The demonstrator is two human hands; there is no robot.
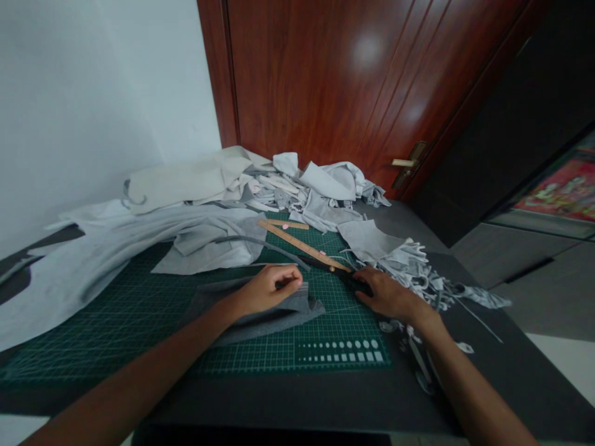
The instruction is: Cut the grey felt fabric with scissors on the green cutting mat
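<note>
My left hand (pixel 270 288) is curled closed on the edge of a dark grey piece of cloth (pixel 260 313) that lies on the green cutting mat (pixel 139 316). My right hand (pixel 388 292) is closed round the black handles of a pair of scissors (pixel 332 267). The scissors' blades point left, toward the cloth's upper edge and a thin dark grey strip (pixel 264 244). A wooden ruler (pixel 300 244) lies slantwise just beyond the scissors.
Light grey fabric (pixel 93 248) covers the mat's left and far side, with crumpled offcuts (pixel 316 186) heaped against a brown door (pixel 353 87). More scraps (pixel 418 266) lie right of my right hand. The dark table ends at the right over a tiled floor (pixel 534 272).
</note>
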